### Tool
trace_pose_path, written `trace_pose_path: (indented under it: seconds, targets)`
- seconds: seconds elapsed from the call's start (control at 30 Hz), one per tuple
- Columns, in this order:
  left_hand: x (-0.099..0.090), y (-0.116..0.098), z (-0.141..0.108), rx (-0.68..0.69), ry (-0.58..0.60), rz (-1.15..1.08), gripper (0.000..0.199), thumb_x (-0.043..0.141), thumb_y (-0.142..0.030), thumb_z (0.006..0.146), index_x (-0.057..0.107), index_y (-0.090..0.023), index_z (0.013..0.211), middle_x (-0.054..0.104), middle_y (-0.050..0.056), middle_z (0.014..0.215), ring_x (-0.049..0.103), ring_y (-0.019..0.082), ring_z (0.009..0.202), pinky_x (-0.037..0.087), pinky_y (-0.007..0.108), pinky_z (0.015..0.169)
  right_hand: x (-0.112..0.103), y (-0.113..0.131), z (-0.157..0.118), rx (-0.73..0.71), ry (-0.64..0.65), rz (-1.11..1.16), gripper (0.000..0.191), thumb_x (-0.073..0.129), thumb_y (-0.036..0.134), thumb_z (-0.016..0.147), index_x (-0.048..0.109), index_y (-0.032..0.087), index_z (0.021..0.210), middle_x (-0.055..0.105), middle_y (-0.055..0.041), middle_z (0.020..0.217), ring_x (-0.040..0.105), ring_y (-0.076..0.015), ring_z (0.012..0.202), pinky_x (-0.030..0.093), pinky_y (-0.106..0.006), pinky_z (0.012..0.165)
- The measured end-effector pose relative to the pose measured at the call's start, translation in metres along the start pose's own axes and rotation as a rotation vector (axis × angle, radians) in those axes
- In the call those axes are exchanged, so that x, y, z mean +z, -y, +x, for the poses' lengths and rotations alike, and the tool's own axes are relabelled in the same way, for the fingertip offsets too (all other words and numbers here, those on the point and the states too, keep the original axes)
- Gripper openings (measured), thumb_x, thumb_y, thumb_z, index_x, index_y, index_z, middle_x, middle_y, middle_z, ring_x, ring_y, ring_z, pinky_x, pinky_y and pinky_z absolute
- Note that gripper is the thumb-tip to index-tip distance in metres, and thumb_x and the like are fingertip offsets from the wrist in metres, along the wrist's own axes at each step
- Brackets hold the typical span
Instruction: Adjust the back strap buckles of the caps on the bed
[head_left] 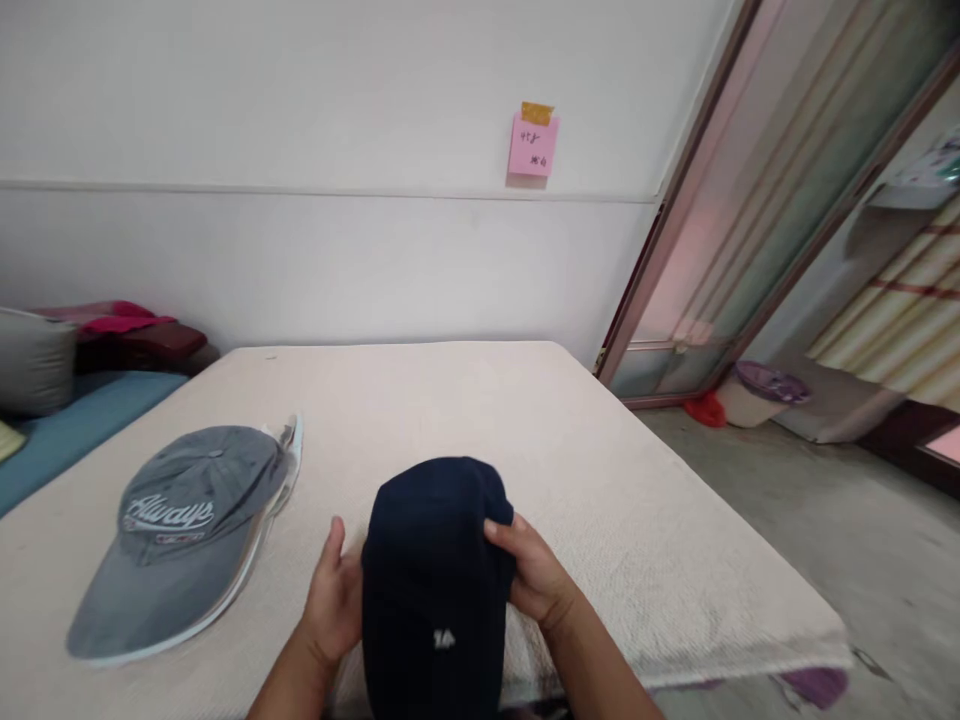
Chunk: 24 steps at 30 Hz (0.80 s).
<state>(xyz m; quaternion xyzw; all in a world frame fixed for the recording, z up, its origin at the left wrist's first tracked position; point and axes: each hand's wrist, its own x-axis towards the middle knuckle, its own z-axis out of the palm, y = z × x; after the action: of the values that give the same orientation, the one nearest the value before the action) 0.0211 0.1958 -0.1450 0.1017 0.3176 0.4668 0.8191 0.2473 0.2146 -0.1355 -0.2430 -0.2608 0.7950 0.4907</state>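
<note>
Right hand: your right hand (536,575) is closed on the side of the navy cap (435,590), thumb on top.
Left hand: your left hand (334,605) is partly open beside the cap's other side, thumb raised; whether it touches cannot be told.
Navy cap: between your hands, at the near edge of the bench (435,400), small white mark (444,638) facing up.
Grey cap: the grey cap (199,520) lies on the bench, left of your left hand.

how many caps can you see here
2 for certain: a navy cap in the right hand, and a grey cap on the pale cloth at left. A light edge shows under the grey one, so another may be hidden there.
</note>
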Motion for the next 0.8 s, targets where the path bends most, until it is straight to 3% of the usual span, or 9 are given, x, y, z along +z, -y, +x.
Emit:
trace_pose_path:
  seconds: [0.17,0.33,0.47,0.6,0.73,0.8]
  targets:
    - [0.009,-0.033,0.013,-0.103,-0.217,-0.114,0.03,0.056,-0.037,0.078,0.071,-0.014,0.088,0.073,0.015,0.073,0.069,0.036,0.088,0.053,0.051,0.078,0.007,-0.029,-0.011,0.209,0.123,-0.113,0.049,0.077,0.023,0.067,0.062,0.014,0.113,0.069,-0.0114,0.106,0.066,-0.0229,0.095,0.047,-0.036,0.09]
    - [0.001,-0.038,0.007,0.093,-0.354,-0.037,0.012,0.062,-0.017,0.065,0.069,-0.013,0.075,0.071,0.011,0.063,0.069,0.029,0.062,0.056,0.042,0.061,0.009,-0.031,-0.014,0.314,0.269,-0.177,0.057,0.08,0.025,0.064,0.061,0.013,0.117,0.067,-0.0124,0.109,0.063,-0.0238,0.1,0.044,-0.036,0.093]
    - [-0.004,-0.033,-0.001,0.247,-0.237,0.17,0.021,0.065,-0.007,0.051,0.067,-0.014,0.071,0.069,0.006,0.059,0.064,0.022,0.05,0.053,0.033,0.052,0.009,-0.01,-0.003,0.163,0.233,-0.12,0.043,0.066,0.043,0.079,0.065,0.016,0.111,0.066,-0.0108,0.107,0.062,-0.0201,0.097,0.046,-0.031,0.086]
    - [-0.008,-0.023,-0.001,0.183,-0.101,0.352,0.026,0.062,-0.004,0.046,0.066,-0.013,0.071,0.067,0.004,0.059,0.062,0.02,0.051,0.049,0.029,0.051,0.011,0.002,0.011,0.057,0.136,-0.164,0.023,0.064,0.032,0.083,0.067,0.016,0.099,0.065,-0.0056,0.089,0.061,-0.0132,0.078,0.047,-0.024,0.072]
    - [-0.005,-0.012,0.002,0.071,0.011,0.474,0.036,0.064,-0.003,0.052,0.07,-0.013,0.086,0.07,0.004,0.066,0.063,0.02,0.058,0.048,0.028,0.056,0.015,-0.001,0.021,0.093,0.105,-0.191,0.021,0.068,0.021,0.076,0.065,0.015,0.096,0.062,-0.0021,0.073,0.054,-0.0095,0.06,0.041,-0.019,0.055]
    - [-0.001,-0.01,0.004,0.03,0.057,0.436,0.031,0.068,-0.015,0.064,0.07,-0.012,0.095,0.072,0.007,0.074,0.065,0.022,0.065,0.049,0.032,0.064,0.017,-0.003,0.024,0.099,0.075,-0.189,0.014,0.066,0.021,0.077,0.064,0.015,0.089,0.058,-0.0004,0.065,0.048,-0.0077,0.052,0.035,-0.018,0.048]
